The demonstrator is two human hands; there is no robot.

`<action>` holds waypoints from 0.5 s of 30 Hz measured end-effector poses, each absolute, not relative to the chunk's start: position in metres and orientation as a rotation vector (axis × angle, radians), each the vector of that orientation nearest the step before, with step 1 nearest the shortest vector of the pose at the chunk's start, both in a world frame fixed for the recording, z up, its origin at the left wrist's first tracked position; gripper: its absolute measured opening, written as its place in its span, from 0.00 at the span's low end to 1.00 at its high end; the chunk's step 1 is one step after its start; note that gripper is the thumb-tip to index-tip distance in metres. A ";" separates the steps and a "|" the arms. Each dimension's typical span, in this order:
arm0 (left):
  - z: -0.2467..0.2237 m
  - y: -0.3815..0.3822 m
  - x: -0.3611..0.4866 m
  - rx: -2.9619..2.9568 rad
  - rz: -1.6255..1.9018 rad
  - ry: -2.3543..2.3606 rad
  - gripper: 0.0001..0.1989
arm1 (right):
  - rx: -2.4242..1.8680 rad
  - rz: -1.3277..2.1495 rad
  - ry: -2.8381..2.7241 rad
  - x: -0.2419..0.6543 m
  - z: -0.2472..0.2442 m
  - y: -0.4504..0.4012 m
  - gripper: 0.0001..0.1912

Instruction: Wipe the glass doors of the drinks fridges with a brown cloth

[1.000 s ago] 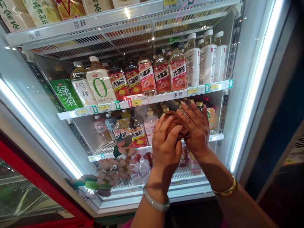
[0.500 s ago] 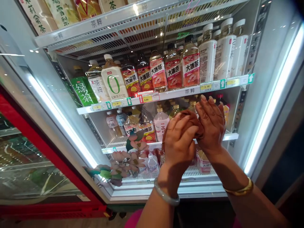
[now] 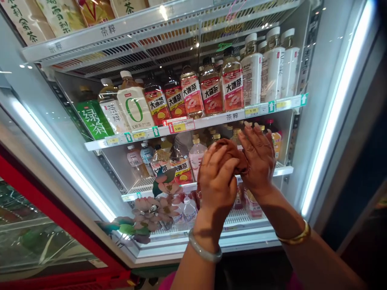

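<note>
A crumpled brown cloth [image 3: 229, 153] is bunched in front of the glass of a lit drinks fridge. My left hand [image 3: 216, 179] has its fingers bent over the cloth and grips it. Beside it, my right hand [image 3: 257, 155] is held with fingers stretched upward, its thumb side next to the cloth's right edge; whether it presses on the glass I cannot tell. Behind the hands, bottles on the lower shelves are partly hidden, including a pale pink bottle [image 3: 197, 155].
Bottled teas line the middle shelf [image 3: 208, 123], among them a green bottle [image 3: 95, 119] and red-labelled bottles [image 3: 233, 86]. Flower decals [image 3: 154, 211] show at the lower left of the glass. A red-framed cooler [image 3: 99, 272] stands at the left. Bright light strips [image 3: 338, 104] run along both sides.
The view has shifted, so the fridge and both hands appear farther left. Against the shelves, the hands and cloth have hardly moved, and the left hand's grip looks the same.
</note>
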State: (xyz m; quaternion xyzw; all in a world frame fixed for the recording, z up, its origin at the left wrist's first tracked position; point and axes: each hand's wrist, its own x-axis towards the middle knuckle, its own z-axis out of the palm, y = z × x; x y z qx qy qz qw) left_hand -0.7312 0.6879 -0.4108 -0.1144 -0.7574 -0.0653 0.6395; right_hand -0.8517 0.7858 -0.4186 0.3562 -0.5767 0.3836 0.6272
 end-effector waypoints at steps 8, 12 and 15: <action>-0.391 0.664 -0.712 0.084 -0.204 -1.458 0.23 | 0.881 0.820 -1.392 -0.849 -0.415 0.795 0.38; -0.400 0.677 -0.728 -0.045 -0.212 -1.548 0.21 | 0.916 0.758 -1.392 -0.856 -0.412 0.807 0.34; -0.416 0.702 -0.749 -0.271 -0.217 -1.704 0.20 | 0.870 0.738 -1.383 -0.865 -0.411 0.817 0.26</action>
